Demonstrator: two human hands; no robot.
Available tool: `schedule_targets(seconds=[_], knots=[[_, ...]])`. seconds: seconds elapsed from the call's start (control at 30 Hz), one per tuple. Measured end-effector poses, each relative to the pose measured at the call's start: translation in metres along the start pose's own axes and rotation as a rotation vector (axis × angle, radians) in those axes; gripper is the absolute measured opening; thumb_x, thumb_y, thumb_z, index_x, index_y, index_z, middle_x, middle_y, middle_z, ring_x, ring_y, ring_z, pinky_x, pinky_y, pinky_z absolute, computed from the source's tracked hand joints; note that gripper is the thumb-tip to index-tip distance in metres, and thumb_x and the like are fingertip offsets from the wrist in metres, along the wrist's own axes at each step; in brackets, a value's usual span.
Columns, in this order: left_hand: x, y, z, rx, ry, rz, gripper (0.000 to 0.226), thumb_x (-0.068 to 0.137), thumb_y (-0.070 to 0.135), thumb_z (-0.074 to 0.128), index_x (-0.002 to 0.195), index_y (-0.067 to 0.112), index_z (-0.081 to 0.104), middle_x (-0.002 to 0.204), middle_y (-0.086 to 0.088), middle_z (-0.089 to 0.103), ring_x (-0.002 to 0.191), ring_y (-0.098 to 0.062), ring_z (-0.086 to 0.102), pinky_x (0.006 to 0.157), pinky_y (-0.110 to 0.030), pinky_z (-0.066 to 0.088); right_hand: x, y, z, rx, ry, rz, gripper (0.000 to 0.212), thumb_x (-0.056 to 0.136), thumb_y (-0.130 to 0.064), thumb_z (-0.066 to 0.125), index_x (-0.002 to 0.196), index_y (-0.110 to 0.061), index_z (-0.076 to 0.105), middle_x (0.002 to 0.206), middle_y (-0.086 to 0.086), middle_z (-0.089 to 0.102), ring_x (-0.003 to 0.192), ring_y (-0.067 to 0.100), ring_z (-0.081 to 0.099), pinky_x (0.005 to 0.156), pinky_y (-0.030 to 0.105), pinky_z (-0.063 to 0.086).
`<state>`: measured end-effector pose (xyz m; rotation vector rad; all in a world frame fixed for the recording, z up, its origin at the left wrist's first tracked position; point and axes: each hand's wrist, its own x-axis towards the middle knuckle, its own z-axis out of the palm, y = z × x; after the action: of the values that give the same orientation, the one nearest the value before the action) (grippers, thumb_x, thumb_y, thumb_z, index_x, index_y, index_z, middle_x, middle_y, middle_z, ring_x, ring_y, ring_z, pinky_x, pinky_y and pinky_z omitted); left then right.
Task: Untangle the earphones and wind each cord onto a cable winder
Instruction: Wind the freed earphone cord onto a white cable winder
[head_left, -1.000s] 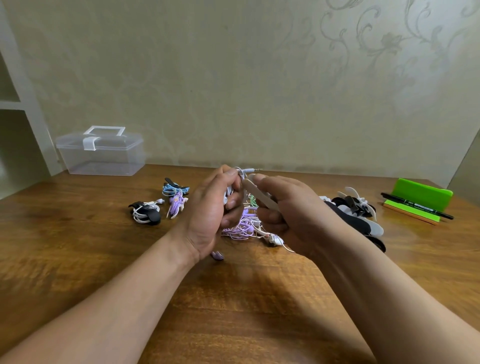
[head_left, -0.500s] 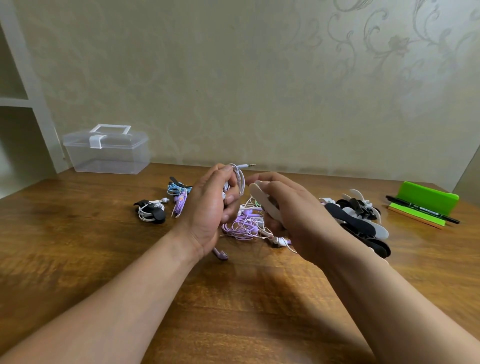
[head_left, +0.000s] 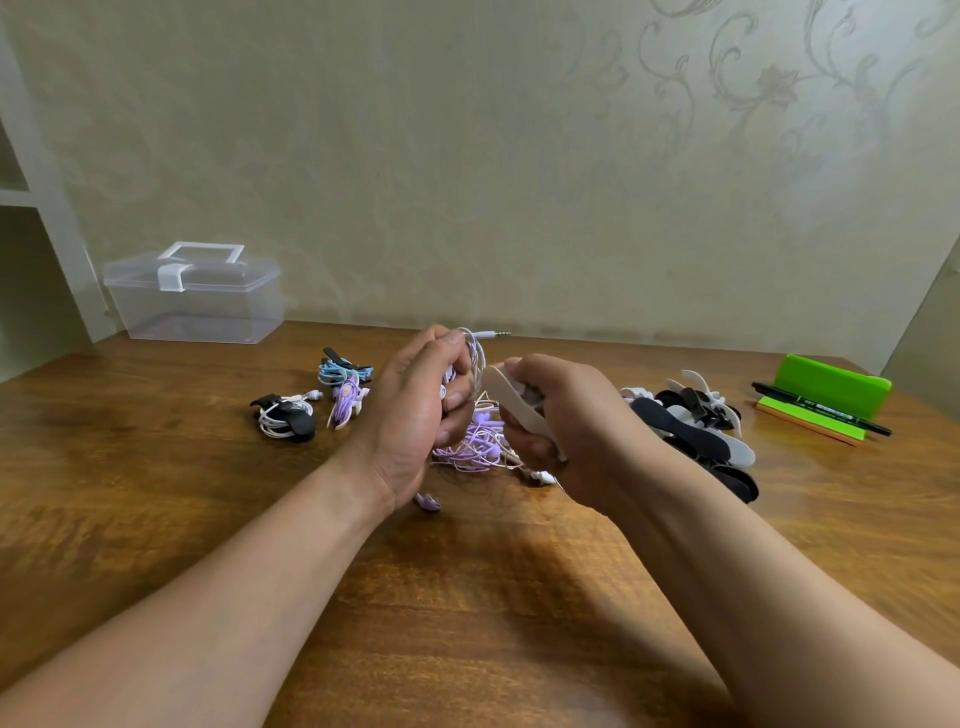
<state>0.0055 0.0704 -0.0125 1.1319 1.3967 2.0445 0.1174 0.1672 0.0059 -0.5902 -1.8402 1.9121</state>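
Found left hand closed round coiled white cord, right hand gripping pale winder; judged cord light, limp, springy, best pinched across coil.

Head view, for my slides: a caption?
Left hand grips a coiled white earphone cord; right hand holds a white winder beside it.

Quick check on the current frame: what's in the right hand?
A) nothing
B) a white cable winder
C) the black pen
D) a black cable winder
B: the right hand grips a white cable winder. The winder's rounded end sticks out toward the left hand, which holds a coiled white cord.
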Motion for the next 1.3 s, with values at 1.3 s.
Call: schedule_targets(seconds=[1.3], knots=[[-0.009,0.000,0.011,0.365,-0.316,0.016,0.044,0.073,0.032,0.085,0.084,0.017,0.045,0.061,0.019,0.053,0.060,-0.001,0.047,0.060,-0.018,0.043,0.017,0.011,-0.015,0.358,0.059,0.105,0.020,0.102,-0.015,0.054,0.108,0.000,0.066,0.100,0.019,0.064,0.091,0.029,0.064,0.079,0.040,0.054]])
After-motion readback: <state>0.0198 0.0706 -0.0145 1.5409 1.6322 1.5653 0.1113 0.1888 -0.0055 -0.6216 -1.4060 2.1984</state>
